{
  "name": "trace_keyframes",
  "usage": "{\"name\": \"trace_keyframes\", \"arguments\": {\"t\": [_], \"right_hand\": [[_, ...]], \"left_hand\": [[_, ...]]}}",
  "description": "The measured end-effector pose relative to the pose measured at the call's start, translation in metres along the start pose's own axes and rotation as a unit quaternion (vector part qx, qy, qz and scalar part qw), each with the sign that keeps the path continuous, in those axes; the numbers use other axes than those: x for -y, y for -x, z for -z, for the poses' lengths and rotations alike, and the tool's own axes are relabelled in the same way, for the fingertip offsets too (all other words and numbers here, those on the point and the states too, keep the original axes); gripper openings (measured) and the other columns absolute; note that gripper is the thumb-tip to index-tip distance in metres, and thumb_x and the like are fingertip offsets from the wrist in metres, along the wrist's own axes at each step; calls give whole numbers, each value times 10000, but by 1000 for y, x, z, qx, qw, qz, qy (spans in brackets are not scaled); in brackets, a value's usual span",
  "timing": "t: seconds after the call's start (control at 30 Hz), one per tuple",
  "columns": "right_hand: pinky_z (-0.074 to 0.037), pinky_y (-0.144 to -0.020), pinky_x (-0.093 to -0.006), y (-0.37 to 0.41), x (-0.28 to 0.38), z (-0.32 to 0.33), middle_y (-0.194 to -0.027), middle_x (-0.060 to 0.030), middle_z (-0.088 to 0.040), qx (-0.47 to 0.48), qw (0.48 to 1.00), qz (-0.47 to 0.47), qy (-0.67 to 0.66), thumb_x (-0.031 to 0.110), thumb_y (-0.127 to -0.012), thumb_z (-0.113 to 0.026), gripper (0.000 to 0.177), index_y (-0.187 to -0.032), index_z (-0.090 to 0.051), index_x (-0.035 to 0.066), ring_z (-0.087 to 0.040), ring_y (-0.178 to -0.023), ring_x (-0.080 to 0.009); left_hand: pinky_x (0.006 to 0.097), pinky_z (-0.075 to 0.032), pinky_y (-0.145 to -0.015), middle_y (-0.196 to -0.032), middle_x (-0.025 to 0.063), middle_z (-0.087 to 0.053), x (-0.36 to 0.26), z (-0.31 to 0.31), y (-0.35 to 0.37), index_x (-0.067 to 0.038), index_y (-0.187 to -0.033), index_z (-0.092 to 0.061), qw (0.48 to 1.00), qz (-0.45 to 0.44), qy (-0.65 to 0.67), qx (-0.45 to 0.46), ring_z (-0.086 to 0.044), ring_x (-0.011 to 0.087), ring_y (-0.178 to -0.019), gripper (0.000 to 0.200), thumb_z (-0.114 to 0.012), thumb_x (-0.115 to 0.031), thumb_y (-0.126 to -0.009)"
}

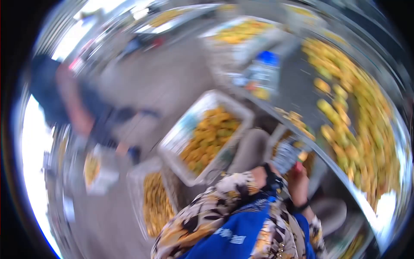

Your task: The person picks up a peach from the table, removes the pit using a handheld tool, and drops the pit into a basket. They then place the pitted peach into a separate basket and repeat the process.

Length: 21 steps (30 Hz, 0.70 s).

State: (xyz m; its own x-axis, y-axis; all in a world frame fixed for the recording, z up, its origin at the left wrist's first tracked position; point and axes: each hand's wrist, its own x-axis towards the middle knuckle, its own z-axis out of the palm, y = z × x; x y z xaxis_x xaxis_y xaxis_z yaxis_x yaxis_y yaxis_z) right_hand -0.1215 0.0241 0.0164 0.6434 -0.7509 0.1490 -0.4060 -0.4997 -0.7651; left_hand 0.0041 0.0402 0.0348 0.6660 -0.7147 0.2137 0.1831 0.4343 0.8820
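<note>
My left hand, in a grey-white glove, reaches from a floral sleeve over a crate by the table's edge. A yellow-orange piece of fruit shows at its fingertips; blur hides whether the fingers grip it. My right hand, bare with a dark band at the wrist, is closed close beside the glove. Between its fingers shows a small red thing, perhaps a handle, too blurred to name. Under both hands, a crate with yellow fruit is partly hidden.
A dark metal-edged table at right bears a heap of yellow-green fruit and a blue-capped bottle. White crates of fruit stand on the floor at left. Another person is at far left.
</note>
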Motion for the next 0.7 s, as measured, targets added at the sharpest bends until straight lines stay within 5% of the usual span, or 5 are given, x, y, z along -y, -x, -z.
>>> {"name": "trace_keyframes", "arguments": {"t": [0.07, 0.2, 0.23, 0.37, 0.7], "right_hand": [[-445, -538, -489, -2, 3, 14, -653, -248, -566, 10, 997, -74, 19, 123, -802, -546, 204, -939, -466, -5, -565, -624, -434], [-433, -581, -492, -1, 5, 40, -654, -276, -547, 9, 997, -73, -1, 88, -766, -534, 210, -893, -413, -28, -554, -649, -445], [-437, -588, -493, -1, -1, 43, -653, -277, -548, 16, 998, -67, 8, 79, -758, -536, 217, -887, -404, -35, -557, -654, -440], [-438, -602, -486, -9, -10, 51, -654, -276, -549, 54, 997, -59, 16, 74, -743, -529, 202, -873, -415, -30, -558, -669, -443], [-448, -679, -439, -19, -12, 60, -727, -296, -547, 138, 977, -143, -75, 87, -720, -530, 224, -869, -450, -58, -555, -760, -442]], "left_hand": [[247, -480, -738, -938, 60, -608, 12, -14, -10, -14, -1003, -585, 978, 143, 152, 23, -573, 134, -837, 171, -571, -43, -835], [213, -483, -626, -889, 34, -631, 42, -27, -23, -13, -934, -638, 978, 183, 90, 43, -583, 107, -776, 136, -621, -61, -809], [279, -512, -736, -874, 89, -642, 49, -26, -28, -7, -909, -634, 967, 215, 125, 50, -613, 176, -819, 149, -655, -45, -767], [337, -536, -709, -864, 124, -624, 50, -21, -38, 20, -927, -614, 933, 317, 143, 89, -624, 226, -813, 207, -619, -151, -810], [314, -535, -643, -822, 93, -639, 61, -19, -46, 13, -905, -633, 957, 260, 46, 118, -631, 208, -722, 212, -681, -140, -765]]}}
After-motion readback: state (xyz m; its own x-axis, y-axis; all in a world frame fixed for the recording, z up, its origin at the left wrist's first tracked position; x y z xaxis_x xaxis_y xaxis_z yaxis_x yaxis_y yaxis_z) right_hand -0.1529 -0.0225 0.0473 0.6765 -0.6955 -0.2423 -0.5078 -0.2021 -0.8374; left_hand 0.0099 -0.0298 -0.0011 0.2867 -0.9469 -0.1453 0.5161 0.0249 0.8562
